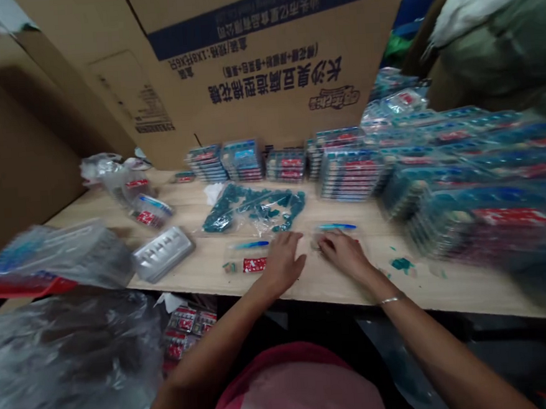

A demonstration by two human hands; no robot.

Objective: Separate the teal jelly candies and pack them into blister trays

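My left hand [284, 265] lies over the right end of a clear plastic pack, its fingers extended and thumb apart. In that pack show a red label [255, 265], a blue stick [251, 244] and small beige-and-green bits [229, 268]. My right hand [344, 254] is bent over a second clear pack, fingers curled together at its left part; what they pinch is hidden. Above its knuckles a blue stick [337, 226] shows in that pack. Behind both hands lies a clear bag [241, 218] of teal pieces.
Stacks of filled packs [348, 173] line the back and crowd the right side [502, 213]. A big cardboard box [254, 62] stands behind. At left are empty clear trays [163, 254] and a red bin [36, 288]. Teal crumbs [401, 263] lie at right.
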